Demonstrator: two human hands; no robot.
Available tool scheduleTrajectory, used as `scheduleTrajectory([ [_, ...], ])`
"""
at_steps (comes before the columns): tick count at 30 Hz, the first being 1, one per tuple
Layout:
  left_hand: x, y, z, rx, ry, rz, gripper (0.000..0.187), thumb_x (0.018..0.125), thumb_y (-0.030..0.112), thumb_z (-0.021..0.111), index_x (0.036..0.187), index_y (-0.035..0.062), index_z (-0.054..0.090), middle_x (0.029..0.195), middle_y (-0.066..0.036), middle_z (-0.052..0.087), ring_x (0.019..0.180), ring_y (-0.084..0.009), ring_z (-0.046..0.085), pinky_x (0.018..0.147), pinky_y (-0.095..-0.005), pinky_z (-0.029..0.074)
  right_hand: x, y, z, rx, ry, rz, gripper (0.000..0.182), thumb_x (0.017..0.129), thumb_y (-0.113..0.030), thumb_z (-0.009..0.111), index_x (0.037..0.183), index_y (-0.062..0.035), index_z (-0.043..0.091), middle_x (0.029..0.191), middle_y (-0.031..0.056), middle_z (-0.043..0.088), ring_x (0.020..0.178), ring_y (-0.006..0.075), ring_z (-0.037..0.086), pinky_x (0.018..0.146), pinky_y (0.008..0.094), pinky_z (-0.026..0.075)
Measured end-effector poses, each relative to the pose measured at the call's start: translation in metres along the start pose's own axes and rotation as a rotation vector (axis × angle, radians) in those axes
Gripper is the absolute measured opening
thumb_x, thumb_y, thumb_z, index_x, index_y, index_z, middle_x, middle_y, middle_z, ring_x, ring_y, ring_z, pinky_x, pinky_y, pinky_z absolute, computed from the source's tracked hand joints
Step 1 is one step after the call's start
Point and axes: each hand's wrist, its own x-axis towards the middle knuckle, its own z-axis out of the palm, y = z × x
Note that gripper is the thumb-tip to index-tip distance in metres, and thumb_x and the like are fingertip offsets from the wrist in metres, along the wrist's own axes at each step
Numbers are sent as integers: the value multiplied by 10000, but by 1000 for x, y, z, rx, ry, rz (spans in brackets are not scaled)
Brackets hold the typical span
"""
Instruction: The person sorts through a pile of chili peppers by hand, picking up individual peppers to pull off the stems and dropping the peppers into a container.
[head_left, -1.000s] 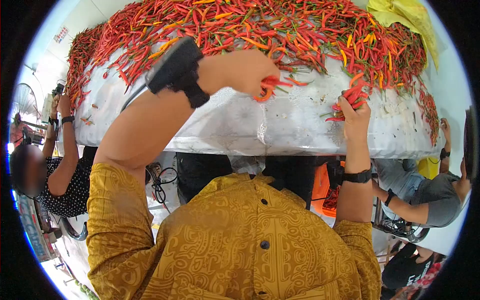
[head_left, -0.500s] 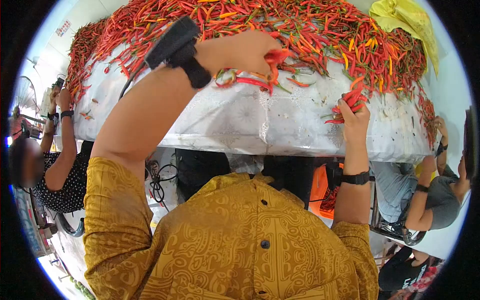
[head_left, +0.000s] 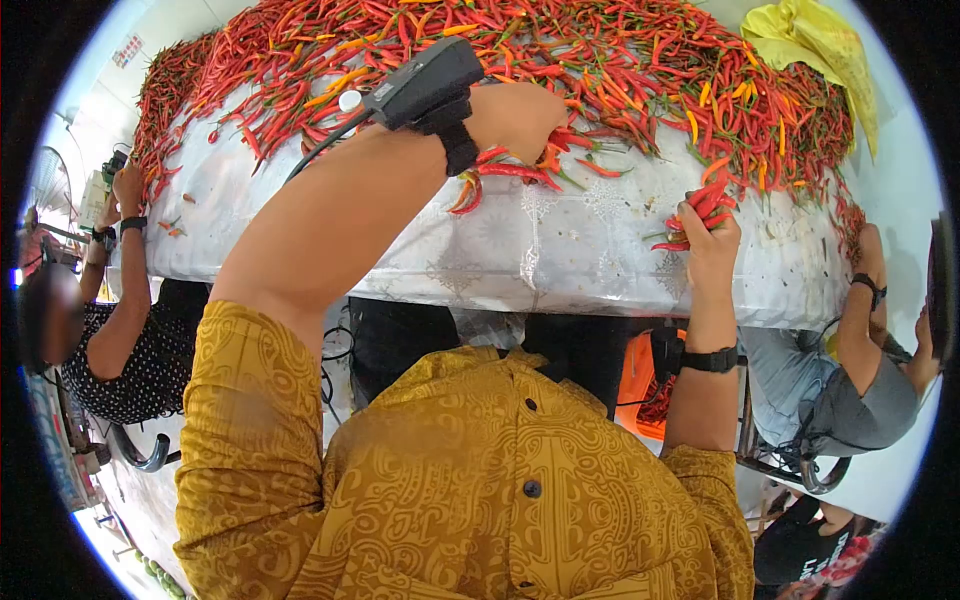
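A big heap of red chilies [head_left: 620, 60], with a few orange and yellow ones, covers a table under a silvery patterned cloth [head_left: 560, 260]. My left hand [head_left: 520, 115], with a black device strapped to its wrist, reaches into the near edge of the heap. It is closed over a few chilies [head_left: 510, 170] that trail out beneath it. My right hand [head_left: 708, 250], wearing a black wristband, rests at the table's front and grips a bunch of red chilies [head_left: 700, 205] pointing up.
A yellow bag [head_left: 810, 45] lies on the heap at the far right. An orange crate [head_left: 640, 375] stands under the table. A person in a dotted top [head_left: 130, 330] works at the left end, another in grey [head_left: 860, 370] at the right.
My left hand lifted from the bare cloth with some chilies, then moved forward into the heap's edge. My right hand has kept its bunch in place. The person on the right raised an arm.
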Motion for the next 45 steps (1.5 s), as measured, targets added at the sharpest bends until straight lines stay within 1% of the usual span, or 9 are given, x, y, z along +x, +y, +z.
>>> scheduleTrajectory([
  [5,6,-15,2,30,219,118,292,562,146,632,809,-5,587,770,-181,586,714,-348,578,605,-428,447,0,1,-1,-10,9,33,154,766,-69,651,876,4,571,727,50,593,596,120,577,537,249,475],
  [7,2,-16,-18,-81,37,-13,283,625,171,648,862,27,593,756,-160,589,754,-295,591,648,-388,448,0,0,-1,-3,8,32,156,768,-72,651,877,6,570,726,51,593,595,123,579,532,253,479],
  [16,-36,-25,-48,-398,221,-107,335,659,122,661,978,32,618,777,-62,630,709,-132,582,658,-279,462,-2,-4,1,5,-13,15,160,771,-82,652,868,9,563,716,61,594,577,126,578,512,256,491],
  [22,-51,-9,-68,-277,597,13,237,712,94,645,933,17,605,723,-78,592,683,-139,577,637,-285,464,-1,-4,0,-28,-15,9,145,775,-77,650,852,4,558,702,60,592,568,127,577,508,254,486],
  [26,-69,0,-90,-189,542,125,127,683,48,583,794,12,533,712,-136,531,652,-251,534,609,-349,438,0,-1,-1,-39,-11,1,146,774,-78,653,855,-1,559,702,58,593,571,125,578,509,255,485],
  [28,-76,-4,-80,-200,355,37,219,717,90,653,915,18,594,736,-79,580,703,-141,573,652,-284,460,-2,-5,0,-26,-10,5,144,774,-79,654,852,-2,561,703,56,593,577,122,577,513,255,486],
  [33,-86,-11,-38,-118,437,206,227,723,69,661,932,18,588,800,-73,587,760,-109,556,676,-276,456,0,0,-1,-19,-5,-1,136,773,-79,655,843,-1,567,710,53,594,600,117,578,527,258,489],
  [39,-90,-14,-35,-558,303,-150,274,713,41,659,981,29,601,824,-65,605,762,-107,556,672,-259,457,-1,-3,-1,-47,-27,14,146,769,-81,658,850,5,572,718,46,595,604,113,574,546,248,475],
  [45,-103,-3,-41,96,427,249,249,655,3,625,895,50,580,793,-71,545,733,-234,583,626,-322,480,-1,-1,-1,-73,-19,-16,137,771,-76,657,841,6,574,716,41,589,608,110,573,555,246,474],
])
